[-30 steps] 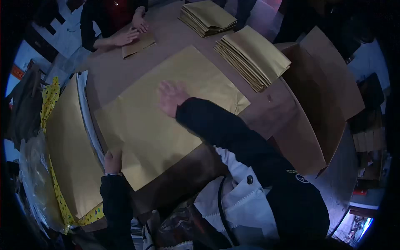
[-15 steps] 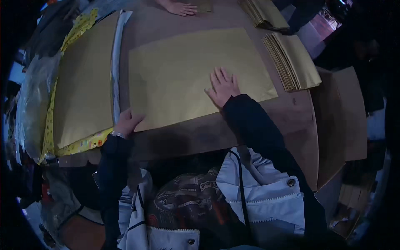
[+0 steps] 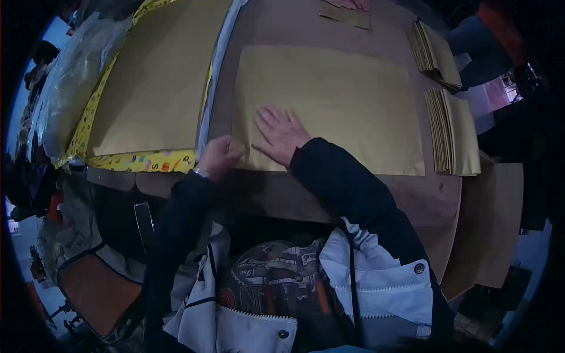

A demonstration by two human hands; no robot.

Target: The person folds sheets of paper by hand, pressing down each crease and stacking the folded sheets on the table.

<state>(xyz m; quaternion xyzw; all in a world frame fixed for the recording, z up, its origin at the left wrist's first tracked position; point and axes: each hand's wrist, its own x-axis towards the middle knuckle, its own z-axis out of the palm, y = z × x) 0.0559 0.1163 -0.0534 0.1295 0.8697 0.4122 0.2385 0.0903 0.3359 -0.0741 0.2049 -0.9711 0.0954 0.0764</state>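
A large gold sheet [image 3: 347, 100] lies flat on the brown table [image 3: 371, 197] in front of me. My right hand [image 3: 281, 133] rests palm down on its near left part, fingers spread. At the sheet's near left corner my left hand [image 3: 220, 156] is closed, thumb against curled fingers, and the corner is at its fingertips. To the left lies a stack of gold sheets [image 3: 165, 76] on yellow patterned wrapping [image 3: 154, 162], with a pale folded edge along its right side.
Two piles of folded gold sheets, a near one [image 3: 462, 132] and a far one [image 3: 438, 53], stand at the right. An open cardboard box [image 3: 485, 223] is at the right edge. A co-worker's hand [image 3: 353, 4] is beside a small folded piece [image 3: 345, 16].
My right hand has slid left across the sheet toward my left hand. The view has turned, so the table appears shifted to the right.
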